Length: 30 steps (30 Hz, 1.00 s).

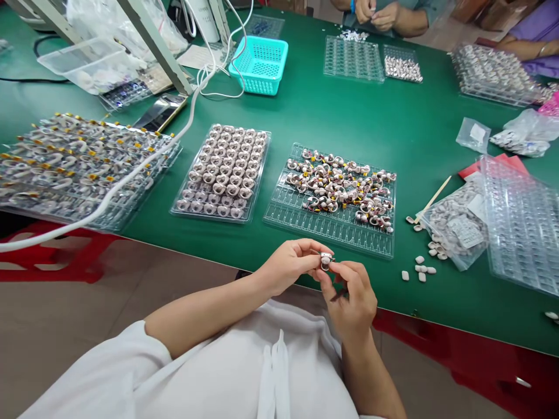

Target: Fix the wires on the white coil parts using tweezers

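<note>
Just past the table's front edge, a small whitish part with a rounded, shiny body (325, 261) is held up between both hands. My left hand (292, 263) pinches it from the left with thumb and fingers. From the right, my right hand (353, 294) closes on the same part with its fingertips. Something dark and thin shows between the right fingers, too small to name. Beyond the hands lies a clear plastic tray (327, 229) heaped with beige ring-shaped parts (340, 183) that have dark wires and yellow tabs.
Left of it stands a tray of beige pieces in rows (222, 169), then a stack of loaded trays (82, 163). A white cable (144, 170) crosses that stack. Loose beige caps (421, 269), a plastic bag (458, 227) and clear trays (524, 227) lie right. Co-workers' hands (379, 14) are opposite.
</note>
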{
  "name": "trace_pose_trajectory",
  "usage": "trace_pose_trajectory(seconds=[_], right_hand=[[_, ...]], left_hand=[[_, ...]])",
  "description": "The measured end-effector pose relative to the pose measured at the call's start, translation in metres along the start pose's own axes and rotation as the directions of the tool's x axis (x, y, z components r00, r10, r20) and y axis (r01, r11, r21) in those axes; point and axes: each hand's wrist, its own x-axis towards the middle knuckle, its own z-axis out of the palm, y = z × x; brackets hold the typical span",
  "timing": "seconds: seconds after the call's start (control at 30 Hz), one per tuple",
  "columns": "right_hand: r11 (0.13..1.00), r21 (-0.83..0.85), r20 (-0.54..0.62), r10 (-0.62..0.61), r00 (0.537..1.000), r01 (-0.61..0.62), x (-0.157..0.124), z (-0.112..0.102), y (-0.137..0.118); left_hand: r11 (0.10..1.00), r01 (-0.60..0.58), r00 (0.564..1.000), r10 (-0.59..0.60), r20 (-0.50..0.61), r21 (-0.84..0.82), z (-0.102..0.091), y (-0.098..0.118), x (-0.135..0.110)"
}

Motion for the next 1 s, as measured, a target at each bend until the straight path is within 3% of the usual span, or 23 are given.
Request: trace_pose_trajectory(seconds=[0.1,0.2,0.3,0.5,0.73,0.87,0.93,1.0], right_hand=[[0.989,0.119,0.044,0.088,0.995,-0.092,0.001,-0.007,0.002],[0.939,0.264,0.156,0.183,0.971,-0.22,0.003,-0.019,0.006],[0.93,0.271,0.255,0.178,0.951,-0.247,0.003,-0.025,0.008],[0.982,0.138,0.069,0.118,0.991,-0.127,0.001,-0.012,0.002],[0.979,0.083,-0.033,0.191,0.981,-0.188,-0.002,0.005,0.002],[0.961,0.121,-0.033,0.255,0.966,-0.25,-0.005,0.002,0.008],[0.96,0.091,-0.008,0.266,0.964,-0.265,-0.004,-0.004,0.012],[0.967,0.056,0.033,0.246,0.969,-0.247,-0.003,-0.011,0.015]], left_hand=[[1.0,-0.002,1.0,0.001,0.009,0.03,-0.001,0.0,0.0],[0.992,0.068,0.997,-0.072,0.038,0.106,-0.002,0.005,0.0],[0.99,0.127,0.989,-0.131,0.066,0.059,-0.002,0.008,0.0],[0.995,0.029,0.999,-0.033,-0.039,-0.098,0.003,0.004,0.002],[0.998,-0.029,0.999,0.027,-0.027,-0.061,0.009,-0.007,0.001],[0.998,-0.016,0.999,0.014,0.052,0.054,0.006,-0.009,-0.003],[0.978,-0.096,0.993,0.08,0.092,0.185,0.002,-0.006,-0.007],[0.898,-0.25,0.967,0.216,0.131,0.363,-0.002,-0.001,-0.01]])
